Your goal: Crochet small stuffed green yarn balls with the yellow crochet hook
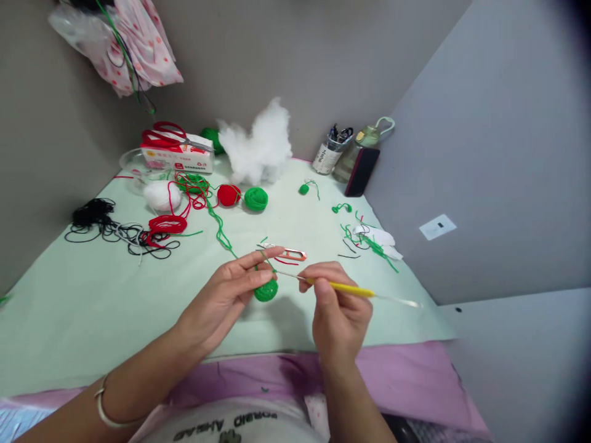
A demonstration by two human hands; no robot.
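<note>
– Grey walls [295, 67] were met by a pale cloth [115, 314], spread over the table; what was seen at its near side?

– Two bare hands were held above it; by the left hand [224, 286] a green piece [266, 291] was pinched between thumb and fingers, with the forefinger stretched out above; the piece was kept just over the cloth, at its near middle, and green yarn [220, 231] was trailed up to that hand from behind.

– And how were the right fingers placed?

– By the right hand [339, 311] a hook [357, 290] was gripped, thumb and fingers closed on its yellow handle; its thin metal shaft was pointed at the piece; whether a loop was caught on the tip could not be told.

– What was laid beyond?

– Just behind the hands, an orange tool [295, 254] was partly covered by a left fingertip; farther back, a red ball [229, 195] and a green ball [256, 199] were set side by side, with white stuffing [258, 151] heaped behind; black yarn [95, 212] was spread at the left, and scissors [164, 136] were rested on a box [178, 161].

– And at the right?

– A phone [362, 172] was propped by a bottle [369, 134]; nearer, green scraps [381, 252] were strewn.
</note>
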